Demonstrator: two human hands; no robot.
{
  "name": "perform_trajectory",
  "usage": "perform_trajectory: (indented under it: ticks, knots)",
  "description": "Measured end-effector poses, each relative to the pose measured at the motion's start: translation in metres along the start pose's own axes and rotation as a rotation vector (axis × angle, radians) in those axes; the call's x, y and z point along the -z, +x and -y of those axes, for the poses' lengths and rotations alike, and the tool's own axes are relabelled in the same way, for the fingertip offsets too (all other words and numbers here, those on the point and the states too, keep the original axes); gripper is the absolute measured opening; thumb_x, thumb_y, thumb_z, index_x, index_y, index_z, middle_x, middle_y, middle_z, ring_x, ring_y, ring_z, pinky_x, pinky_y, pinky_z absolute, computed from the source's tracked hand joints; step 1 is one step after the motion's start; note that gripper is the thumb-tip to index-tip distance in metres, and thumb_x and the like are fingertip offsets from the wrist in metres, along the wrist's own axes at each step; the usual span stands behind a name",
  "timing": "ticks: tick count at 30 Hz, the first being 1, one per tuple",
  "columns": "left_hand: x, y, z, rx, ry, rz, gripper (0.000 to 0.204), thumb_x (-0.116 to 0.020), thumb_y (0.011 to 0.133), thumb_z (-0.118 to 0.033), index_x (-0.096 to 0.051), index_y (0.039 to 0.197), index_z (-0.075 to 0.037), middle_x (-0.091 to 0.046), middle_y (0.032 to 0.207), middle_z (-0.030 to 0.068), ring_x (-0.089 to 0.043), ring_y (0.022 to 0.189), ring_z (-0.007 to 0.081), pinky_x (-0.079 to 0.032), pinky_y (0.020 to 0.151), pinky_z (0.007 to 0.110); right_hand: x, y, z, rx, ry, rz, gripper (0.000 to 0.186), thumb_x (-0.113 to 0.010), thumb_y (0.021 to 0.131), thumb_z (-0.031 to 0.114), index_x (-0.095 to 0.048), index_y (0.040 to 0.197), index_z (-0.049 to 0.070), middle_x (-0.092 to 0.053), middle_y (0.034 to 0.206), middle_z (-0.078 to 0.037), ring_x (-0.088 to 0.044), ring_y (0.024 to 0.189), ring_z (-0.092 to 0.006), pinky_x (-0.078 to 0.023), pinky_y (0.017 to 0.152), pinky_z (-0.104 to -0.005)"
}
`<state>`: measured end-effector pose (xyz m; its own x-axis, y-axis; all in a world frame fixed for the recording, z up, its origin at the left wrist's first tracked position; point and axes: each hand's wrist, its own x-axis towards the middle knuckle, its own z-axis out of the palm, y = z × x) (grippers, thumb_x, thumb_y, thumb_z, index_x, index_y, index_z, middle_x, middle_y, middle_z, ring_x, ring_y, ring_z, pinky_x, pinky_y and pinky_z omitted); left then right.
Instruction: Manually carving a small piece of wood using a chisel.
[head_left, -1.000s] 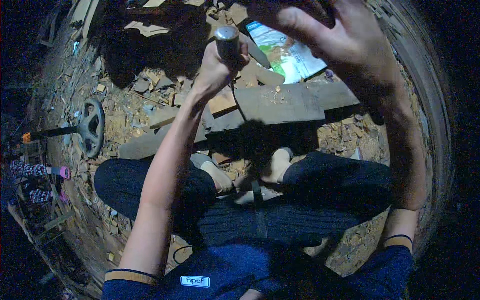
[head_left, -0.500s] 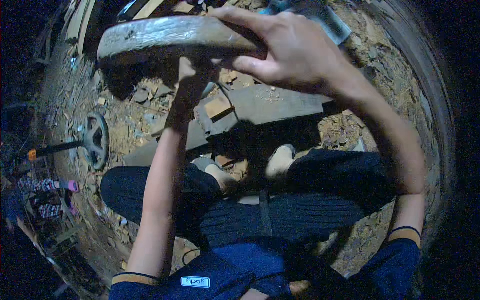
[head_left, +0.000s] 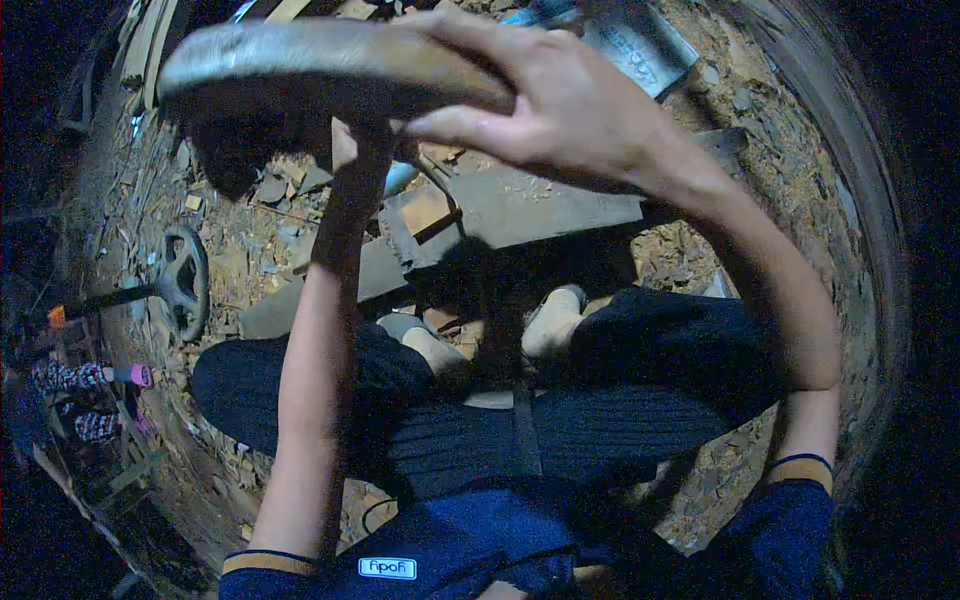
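A thick, rounded wooden piece [head_left: 300, 50] is raised in front of me, its pale worn edge toward me and its underside in deep shadow. My right hand [head_left: 560, 100] is closed around its right end, fingers over the top and thumb below. Beneath the wood, my left hand [head_left: 345, 145] reaches up against the shadowed underside; most of its fingers are hidden there. Below the hands lies a grey plank [head_left: 550, 212], with a small light wood block [head_left: 425, 213] at its left part. A thin dark bent rod [head_left: 440, 180] stands by the block.
Wood chips and scraps cover the ground [head_left: 275, 225]. A spoked wheel [head_left: 182, 283] with a dark, orange-ended bar stands at left. Farther left, a person's patterned clothing [head_left: 75, 376] shows. A pale bluish sack-like sheet [head_left: 640, 45] lies at far right. My feet [head_left: 553, 322] are near the plank.
The wooden piece and both hands have shifted left and slightly up, with blur on the wood. More of the pale sheet behind my right hand now shows.
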<state>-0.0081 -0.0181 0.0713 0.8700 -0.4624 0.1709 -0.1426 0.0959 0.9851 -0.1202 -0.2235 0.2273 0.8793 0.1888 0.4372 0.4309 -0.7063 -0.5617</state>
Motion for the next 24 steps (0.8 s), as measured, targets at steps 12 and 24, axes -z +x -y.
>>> perform_trajectory:
  ticks: [12, 24]
  knots:
    - [-0.047, -0.01, -0.043, 0.201, -0.007, -0.251, 0.013, -0.069, 0.079, -0.011, -0.06, 0.083, -0.002, -0.059, 0.07, 0.0018, -0.051, 0.057, 0.0088, -0.04, 0.05, 0.024, 0.041, 0.024, 0.02, -0.061, -0.138, 0.371, 0.052, -0.061, 0.082, 0.037, -0.051, 0.123, 0.007, -0.065, 0.075, -0.015, -0.062, 0.063, -0.026, -0.053, 0.055, -0.037]
    - [-0.018, 0.013, 0.003, -0.313, -0.023, -0.006, 0.012, -0.066, 0.082, -0.014, -0.065, 0.087, -0.003, -0.063, 0.077, 0.0046, -0.056, 0.059, 0.01, -0.045, 0.051, 0.027, 0.02, 0.018, 0.032, -0.04, -0.403, 0.294, 0.066, -0.066, 0.075, 0.029, -0.045, 0.137, 0.027, -0.065, 0.079, -0.02, -0.065, 0.068, -0.0354, -0.053, 0.069, -0.0441]
